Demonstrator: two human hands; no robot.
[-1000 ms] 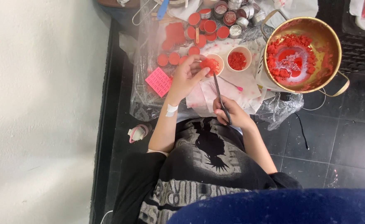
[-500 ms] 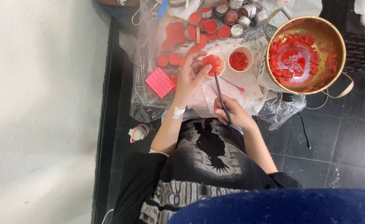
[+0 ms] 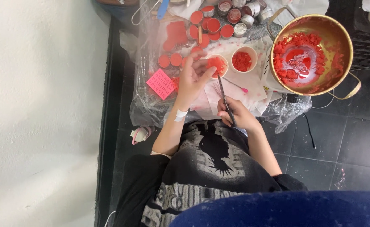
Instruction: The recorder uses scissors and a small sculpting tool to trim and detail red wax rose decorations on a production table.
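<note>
My left hand (image 3: pixel 192 78) holds a small white cup of red paste (image 3: pixel 217 65) by its rim, tilted over the plastic-covered work area. My right hand (image 3: pixel 238 114) grips a thin dark stick tool (image 3: pixel 223 95), and the tool's tip reaches up to the cup's lower edge. A white bandage wraps my left wrist. A second white cup of red paste (image 3: pixel 242 60) stands just right of the held one.
A large brass bowl with red paste (image 3: pixel 347 38) sits at the right. Several round tins of red fill (image 3: pixel 206 25) lie at the back, a pink card (image 3: pixel 160 84) at the left. A white wall is to the left, dark floor tiles to the right.
</note>
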